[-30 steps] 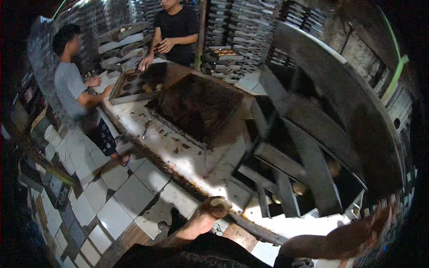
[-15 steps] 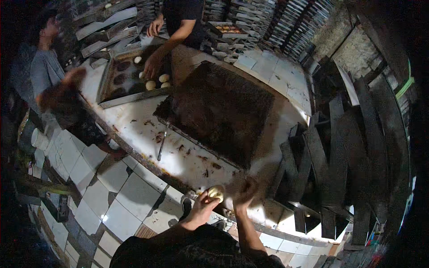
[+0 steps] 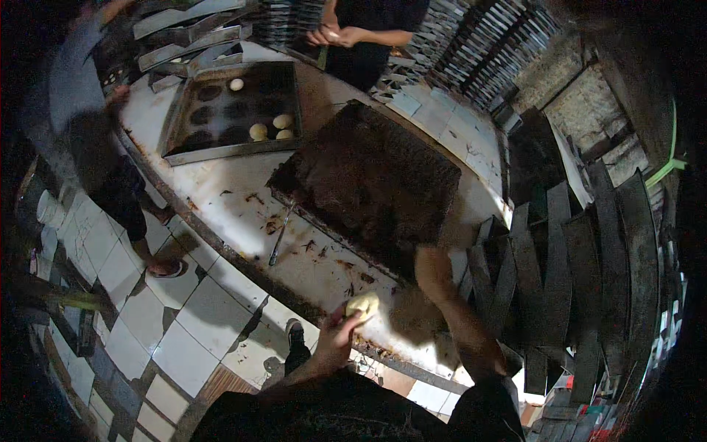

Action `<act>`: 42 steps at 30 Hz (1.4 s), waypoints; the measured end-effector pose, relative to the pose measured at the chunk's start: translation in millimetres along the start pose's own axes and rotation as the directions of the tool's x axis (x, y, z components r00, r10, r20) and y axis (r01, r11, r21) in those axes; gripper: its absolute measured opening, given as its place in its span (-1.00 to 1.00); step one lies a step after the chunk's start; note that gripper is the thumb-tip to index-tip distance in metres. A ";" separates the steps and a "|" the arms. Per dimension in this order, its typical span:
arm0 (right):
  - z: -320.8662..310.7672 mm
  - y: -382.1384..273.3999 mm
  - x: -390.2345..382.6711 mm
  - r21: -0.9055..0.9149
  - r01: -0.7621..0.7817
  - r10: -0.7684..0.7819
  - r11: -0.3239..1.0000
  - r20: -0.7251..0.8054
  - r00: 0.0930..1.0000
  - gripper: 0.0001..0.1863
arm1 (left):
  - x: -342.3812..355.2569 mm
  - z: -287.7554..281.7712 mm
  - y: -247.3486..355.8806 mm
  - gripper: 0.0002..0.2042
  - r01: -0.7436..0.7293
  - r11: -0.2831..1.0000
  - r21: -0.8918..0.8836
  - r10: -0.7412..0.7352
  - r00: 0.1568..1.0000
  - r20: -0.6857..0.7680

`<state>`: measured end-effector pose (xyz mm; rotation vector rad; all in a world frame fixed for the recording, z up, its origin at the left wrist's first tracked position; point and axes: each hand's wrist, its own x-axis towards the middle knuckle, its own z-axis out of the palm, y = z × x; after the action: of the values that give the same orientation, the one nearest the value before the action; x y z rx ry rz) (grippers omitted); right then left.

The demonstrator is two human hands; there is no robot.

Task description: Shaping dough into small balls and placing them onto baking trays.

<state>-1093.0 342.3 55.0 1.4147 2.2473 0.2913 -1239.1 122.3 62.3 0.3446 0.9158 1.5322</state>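
Note:
A pale, flattened piece of dough [image 3: 363, 305] is in my left hand [image 3: 336, 340], pinched at its near left side over the table's near edge. My right hand [image 3: 436, 274] reaches to the near right corner of a wide tray of dark brown, crumbly filling [image 3: 375, 177]. Its fingers are lost in shadow and blur, so whether they grip anything is unclear. A thin metal utensil [image 3: 280, 239] leans by the tray's near left corner, with dark crumbs scattered about it on the white tabletop [image 3: 247, 214].
A square baking tray [image 3: 171, 140] with several dough balls [image 3: 283, 121] stands far left. Across the table, a person's hands [image 3: 339, 35] are together; another person [image 3: 81, 96] stands at left. Dark metal trays [image 3: 574, 243] are stacked upright at right. White tiles [image 3: 213, 324] cover the floor.
My right hand has gone from beside the dough up and right to the filling tray. The person across has drawn their hands back from the baking tray, and one dough ball is gone from it.

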 end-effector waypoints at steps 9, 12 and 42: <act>-6.0 -35.0 -158.7 0.766 0.591 0.114 0.251 -0.630 0.768 -0.82 | 17.1 35.9 -1.7 -0.77 -0.035 0.817 -0.575 0.007 0.999 -0.051; 56.3 -30.5 -134.0 0.521 0.739 0.094 0.427 -0.838 0.537 -0.74 | -5.7 32.4 -4.6 -0.73 -0.148 0.594 -0.791 0.283 0.959 0.033; 101.5 253.9 -465.7 0.878 0.412 -0.503 0.242 -0.250 0.827 -0.78 | -241.8 239.1 -258.9 -0.71 0.237 0.926 0.295 -0.361 0.790 0.496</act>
<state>-673.7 33.7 198.3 0.9555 2.6970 -1.4418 -845.7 -40.0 100.8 0.7179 0.6409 0.9544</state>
